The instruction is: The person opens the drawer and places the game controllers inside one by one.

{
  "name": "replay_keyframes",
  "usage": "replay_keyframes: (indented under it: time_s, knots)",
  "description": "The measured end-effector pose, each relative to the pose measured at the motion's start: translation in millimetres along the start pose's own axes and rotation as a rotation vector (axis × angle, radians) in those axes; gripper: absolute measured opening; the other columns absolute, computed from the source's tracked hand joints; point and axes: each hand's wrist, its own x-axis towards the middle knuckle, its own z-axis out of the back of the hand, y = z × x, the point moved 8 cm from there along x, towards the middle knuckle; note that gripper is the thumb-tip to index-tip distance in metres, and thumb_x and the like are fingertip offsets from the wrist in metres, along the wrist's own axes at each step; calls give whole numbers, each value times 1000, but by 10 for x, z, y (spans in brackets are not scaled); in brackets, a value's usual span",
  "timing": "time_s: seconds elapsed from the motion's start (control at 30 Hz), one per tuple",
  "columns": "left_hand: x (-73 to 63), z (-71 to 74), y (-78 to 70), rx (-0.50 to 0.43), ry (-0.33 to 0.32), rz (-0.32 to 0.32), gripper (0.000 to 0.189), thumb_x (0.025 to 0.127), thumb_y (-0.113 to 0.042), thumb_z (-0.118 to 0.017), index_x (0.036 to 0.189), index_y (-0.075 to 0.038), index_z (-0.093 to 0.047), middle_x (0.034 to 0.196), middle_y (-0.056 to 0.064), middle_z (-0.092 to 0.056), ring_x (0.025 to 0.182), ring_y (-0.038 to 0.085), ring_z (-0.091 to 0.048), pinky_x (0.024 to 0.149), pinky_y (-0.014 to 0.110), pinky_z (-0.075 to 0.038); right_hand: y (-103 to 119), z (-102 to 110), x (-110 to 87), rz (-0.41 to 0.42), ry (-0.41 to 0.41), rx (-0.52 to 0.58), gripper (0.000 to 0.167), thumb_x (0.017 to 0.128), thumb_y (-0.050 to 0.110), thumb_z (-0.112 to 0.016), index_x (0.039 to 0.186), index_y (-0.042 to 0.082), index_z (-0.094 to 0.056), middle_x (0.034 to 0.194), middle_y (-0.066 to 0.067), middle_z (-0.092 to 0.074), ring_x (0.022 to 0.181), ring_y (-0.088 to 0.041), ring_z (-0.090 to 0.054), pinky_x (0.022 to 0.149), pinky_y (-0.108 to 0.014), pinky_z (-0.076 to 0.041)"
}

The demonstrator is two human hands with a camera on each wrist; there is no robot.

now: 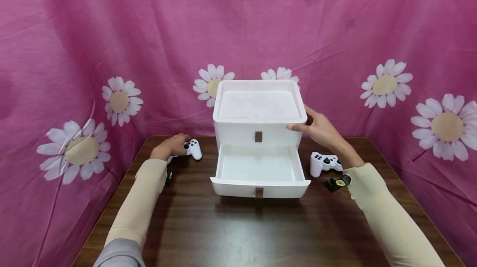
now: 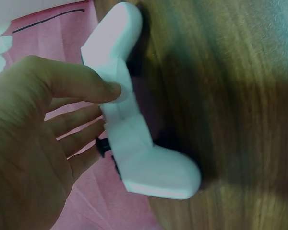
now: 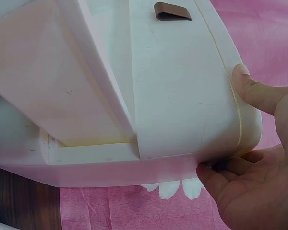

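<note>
A white game controller [image 2: 129, 124] with black sticks is pinched in my left hand [image 1: 170, 146], the thumb on its near edge and the other fingers behind it. My right hand [image 1: 321, 129] holds the top right corner of a white two-drawer box [image 1: 240, 134], thumb on the front and fingers along the side. The lower drawer [image 1: 261, 165] is pulled out and has nothing in it. Above it, the upper drawer [image 3: 182, 81] is closed, with a brown pull tab [image 3: 173, 11]. The box's top is a shallow tray [image 1: 261, 105].
A second white controller [image 1: 326, 163] lies to the right of the box, beside my right forearm. Everything stands on a dark wooden table [image 1: 238, 234]. Behind and at both sides hangs a pink cloth [image 1: 167, 31] with white daisies.
</note>
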Motion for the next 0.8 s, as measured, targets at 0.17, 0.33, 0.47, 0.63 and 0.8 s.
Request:
replay_keyframes:
  time_s: [0.17, 0.33, 0.47, 0.63, 0.8]
  knots:
    - [39, -91, 26, 1, 14, 10, 67, 92, -9, -63, 155, 7, -46, 151, 29, -57, 133, 39, -58, 108, 51, -50, -11, -12, 0, 9, 1, 5, 99, 93, 54, -80, 171, 25, -25, 143, -19, -66, 119, -33, -65, 98, -49, -56]
    - [27, -117, 28, 12, 40, 34, 57, 96, -11, -63, 151, 5, -53, 144, 25, -63, 112, 30, -59, 96, 44, -49, -4, -13, -7, 15, 4, 22, 98, 94, 51, -80, 171, 24, -25, 139, -19, -68, 117, -31, -67, 93, -41, -59]
    - [12, -117, 31, 12, 68, 56, 56, 96, -7, -60, 151, 5, -54, 148, 25, -60, 106, 28, -55, 90, 41, -45, 0, -13, -16, 18, 7, 31, 98, 94, 49, -80, 171, 23, -25, 139, -19, -68, 117, -31, -67, 91, -37, -59]
    - [1, -116, 90, 10, 65, 63, 56, 94, -5, -62, 149, 4, -57, 143, 23, -64, 102, 27, -55, 86, 40, -45, 8, -18, -7, 24, 2, 21, 97, 94, 49, -80, 171, 22, -26, 138, -18, -69, 116, -30, -67, 91, -36, -57]
    - [-16, -82, 110, 9, 39, 48, 58, 89, -7, -71, 145, 2, -62, 133, 19, -70, 91, 25, -57, 80, 37, -48, 10, -17, -4, 18, 3, 22, 98, 94, 50, -80, 171, 22, -25, 139, -19, -68, 118, -31, -67, 94, -40, -58]
